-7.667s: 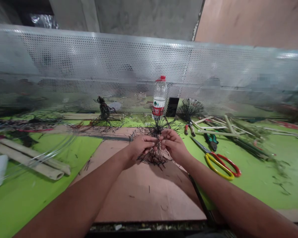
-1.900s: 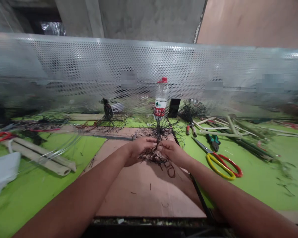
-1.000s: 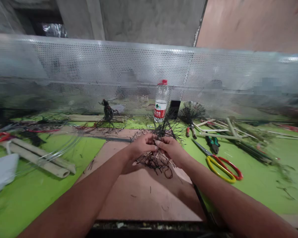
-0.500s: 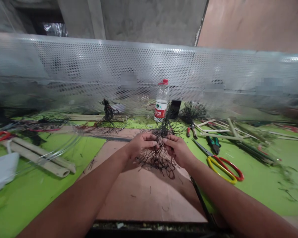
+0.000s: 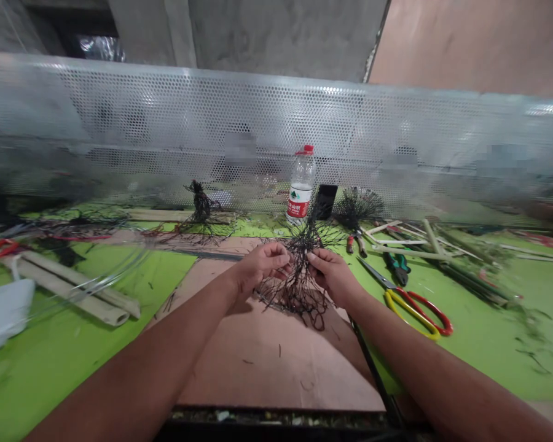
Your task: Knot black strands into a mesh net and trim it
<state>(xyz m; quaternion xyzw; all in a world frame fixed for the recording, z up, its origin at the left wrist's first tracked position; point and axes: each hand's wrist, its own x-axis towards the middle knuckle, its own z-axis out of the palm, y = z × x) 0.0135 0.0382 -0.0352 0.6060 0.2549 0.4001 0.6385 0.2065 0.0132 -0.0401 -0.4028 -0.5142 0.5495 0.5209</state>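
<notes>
Black wiry tangle [image 5: 298, 288] lay between left hand [image 5: 260, 268] and right hand [image 5: 332, 276], long axis running near to far; both hands curled at strands, cannot tell if gripping

Black wiry tangle [image 5: 298, 290], silver perforated screen [image 5: 276, 116]

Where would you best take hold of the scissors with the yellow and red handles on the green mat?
Take the scissors by their yellow and red handle loops, coming from above on the near side, where the right hand is closest. The loops lie flat on the green mat, angled towards the person, while the narrow blades point away.
</notes>
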